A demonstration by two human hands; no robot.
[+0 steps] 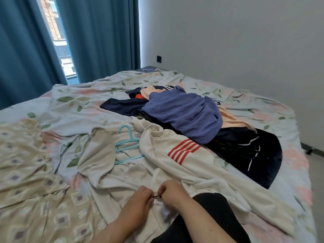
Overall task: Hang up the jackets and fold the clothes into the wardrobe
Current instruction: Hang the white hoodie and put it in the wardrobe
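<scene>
A white jacket [175,165] with red stripes on its sleeve lies spread open on the bed, with a light blue hanger [128,146] lying inside it near the collar. At the jacket's bottom hem, my left hand [140,197] and my right hand [171,192] both pinch the small dark zipper end [156,197] between them. Behind the jacket sits a heap of clothes: a blue garment [184,113] on top, dark navy pieces [245,151] and a peach one [233,120].
The bed [70,106] has a floral sheet, and a beige patterned quilt [26,172] lies at the left. Teal curtains [98,35] and a window stand behind; a grey wall [245,41] runs along the right. Something black [206,223] lies at the bottom edge.
</scene>
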